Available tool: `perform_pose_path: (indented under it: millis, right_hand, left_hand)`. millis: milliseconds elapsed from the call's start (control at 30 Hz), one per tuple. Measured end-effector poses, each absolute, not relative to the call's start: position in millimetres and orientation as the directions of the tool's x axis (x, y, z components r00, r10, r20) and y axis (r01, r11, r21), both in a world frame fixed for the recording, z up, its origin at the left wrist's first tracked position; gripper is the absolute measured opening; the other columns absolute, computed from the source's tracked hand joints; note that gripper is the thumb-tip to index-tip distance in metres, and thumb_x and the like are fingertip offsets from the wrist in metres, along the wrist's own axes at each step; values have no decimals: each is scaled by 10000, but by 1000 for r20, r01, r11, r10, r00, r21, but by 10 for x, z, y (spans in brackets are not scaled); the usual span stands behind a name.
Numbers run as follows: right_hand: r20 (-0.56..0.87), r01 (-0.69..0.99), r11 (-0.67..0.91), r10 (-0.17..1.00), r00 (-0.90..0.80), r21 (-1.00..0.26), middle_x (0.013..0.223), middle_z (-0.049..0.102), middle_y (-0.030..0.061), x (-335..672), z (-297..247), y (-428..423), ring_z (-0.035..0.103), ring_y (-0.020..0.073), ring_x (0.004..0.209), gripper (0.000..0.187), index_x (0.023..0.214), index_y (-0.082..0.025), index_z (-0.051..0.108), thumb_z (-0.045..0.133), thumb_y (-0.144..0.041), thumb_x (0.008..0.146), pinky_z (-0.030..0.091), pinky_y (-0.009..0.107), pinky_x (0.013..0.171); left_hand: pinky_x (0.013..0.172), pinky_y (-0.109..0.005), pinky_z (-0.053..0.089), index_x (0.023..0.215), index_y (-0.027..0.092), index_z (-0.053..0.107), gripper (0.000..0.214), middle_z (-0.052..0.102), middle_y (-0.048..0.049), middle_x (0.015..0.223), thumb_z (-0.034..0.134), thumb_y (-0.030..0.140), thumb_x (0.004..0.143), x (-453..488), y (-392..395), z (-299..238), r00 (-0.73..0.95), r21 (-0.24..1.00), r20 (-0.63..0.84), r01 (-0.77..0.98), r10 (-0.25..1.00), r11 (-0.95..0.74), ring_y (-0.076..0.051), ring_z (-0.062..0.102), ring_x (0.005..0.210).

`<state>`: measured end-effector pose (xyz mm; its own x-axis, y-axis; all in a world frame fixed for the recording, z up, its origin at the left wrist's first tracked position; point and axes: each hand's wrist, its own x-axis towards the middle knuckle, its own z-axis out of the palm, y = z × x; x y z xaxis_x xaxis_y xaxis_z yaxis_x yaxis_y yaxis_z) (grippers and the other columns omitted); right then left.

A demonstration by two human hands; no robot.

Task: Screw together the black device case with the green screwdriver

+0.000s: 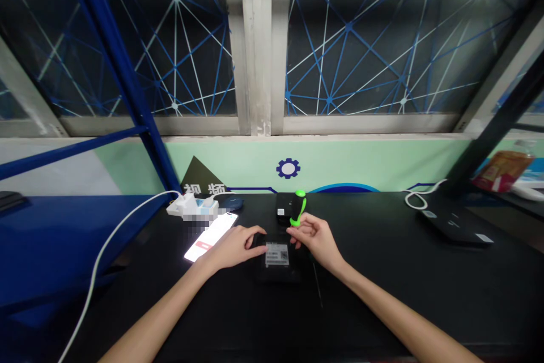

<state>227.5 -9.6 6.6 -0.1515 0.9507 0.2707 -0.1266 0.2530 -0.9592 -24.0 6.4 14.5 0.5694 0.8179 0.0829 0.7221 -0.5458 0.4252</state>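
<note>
- The right hand (317,238) is closed on a screwdriver (298,208) with a green and black handle. It grasps the lower handle between thumb and fingertips and holds the tool upright, green cap on top.
- The screwdriver stands over the far right corner of a flat black box (278,272), which lies on the black worktop (382,295) towards the middle, with a pale label (277,254) facing up.
- The left hand (236,245) lies on the box's left edge, fingers bent and thumb along the far side. I cannot tell whether it grips or only presses.
- Just left of that hand lies a lit phone (211,235), slanted.
- Just behind the screwdriver sits a smaller black block (281,204).
- Near the back edge, left of centre, are a dark mouse (233,203) and a white power strip (187,206). Its white cable (110,238) runs off towards the near left corner.
- Well apart, at the far right, lies a black laptop (454,224) with a looped white cord (416,197) beside it.
</note>
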Motion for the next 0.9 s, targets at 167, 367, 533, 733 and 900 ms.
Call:
perform_pose_path:
  millis: [167, 367, 533, 733, 900]
  right_hand:
    - [290, -77, 282, 945, -148, -956, 762, 738, 63, 2298, 81, -99, 649, 149, 592, 328, 781, -175, 653, 783, -476, 767, 510, 257, 535]
    - [343, -41, 343, 912, -223, -938, 892, 744, 90, 2325, 96, -114, 613, 146, 633, 326, 977, -166, 740, 669, -468, 877, 499, 270, 554]
    - [364, -90, 353, 917, -165, -931, 848, 715, 77, 2349, 167, -109, 579, 141, 615, 307, 975, -169, 724, 667, -455, 880, 493, 281, 564]
    - [336, -123, 323, 936, -104, -938, 803, 704, 61, 2418, 240, -112, 621, 178, 667, 263, 807, -181, 690, 754, -435, 783, 526, 314, 657]
    - [324, -69, 316, 926, -194, -946, 800, 725, 65, 2437, 238, -131, 655, 198, 719, 303, 717, -183, 694, 621, -415, 897, 535, 327, 709]
  left_hand:
    - [562, -239, 301, 1207, 252, 637, 476, 546, 51, 631, 529, 615, 918, -237, 61, 145, 569, 434, 73, 722, 819, -539, -133, 524, 567]
    - [580, -242, 318, 1219, 240, 637, 498, 543, 48, 627, 523, 620, 918, -232, 58, 155, 568, 437, 69, 722, 820, -537, -134, 524, 565]
    - [574, -240, 313, 1211, 244, 636, 478, 551, 51, 632, 526, 610, 925, -232, 53, 163, 571, 437, 67, 720, 818, -539, -133, 524, 565]
    - [579, -245, 315, 1201, 249, 640, 476, 553, 46, 633, 523, 615, 921, -232, 45, 172, 570, 434, 69, 722, 819, -539, -140, 534, 580]
    - [586, -244, 319, 1200, 248, 640, 472, 548, 51, 630, 526, 611, 919, -236, 59, 151, 567, 431, 77, 723, 820, -541, -134, 526, 575]
